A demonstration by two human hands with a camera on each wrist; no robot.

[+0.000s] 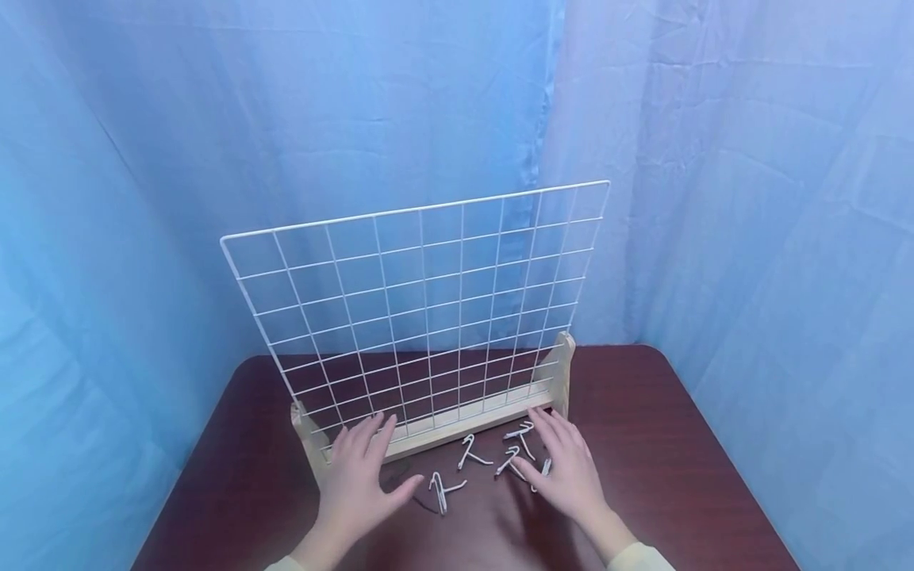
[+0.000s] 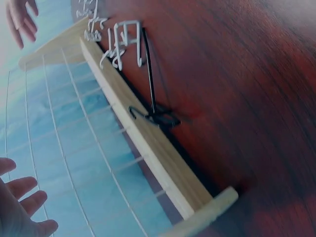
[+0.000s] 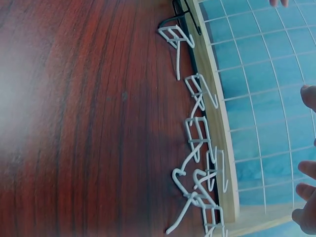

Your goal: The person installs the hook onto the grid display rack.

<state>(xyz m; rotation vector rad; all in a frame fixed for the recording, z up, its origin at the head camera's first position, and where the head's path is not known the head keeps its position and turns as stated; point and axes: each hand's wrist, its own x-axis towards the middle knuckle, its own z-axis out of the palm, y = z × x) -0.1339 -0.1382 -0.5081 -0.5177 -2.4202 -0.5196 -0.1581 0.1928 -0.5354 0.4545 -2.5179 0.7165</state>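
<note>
Both hands hover low over a dark red-brown wooden worktop (image 1: 678,444), in front of a white wire grid panel (image 1: 428,301) standing upright in a pale wooden base (image 1: 457,428) w/ end feet. Left hand (image 1: 360,476) is flat, fingers straight & slightly spread, holding nothing; fingertips reach near the base's front rail, by its left end. Right hand (image 1: 564,464) is likewise relaxed & empty, fingers extended, lying over the right part of a scatter of small white wire hooks (image 1: 471,456) on the worktop just in front of the base; can't tell if the fingertips actually touch a hook. A separate white hook (image 1: 443,488) lies between the two hands, close to the left thumb. Left wrist view shows a black hook (image 2: 153,116) on the worktop against the rail, w/ white ones further along. Blue cloth backdrop (image 1: 750,198) hangs behind & at both sides.
</note>
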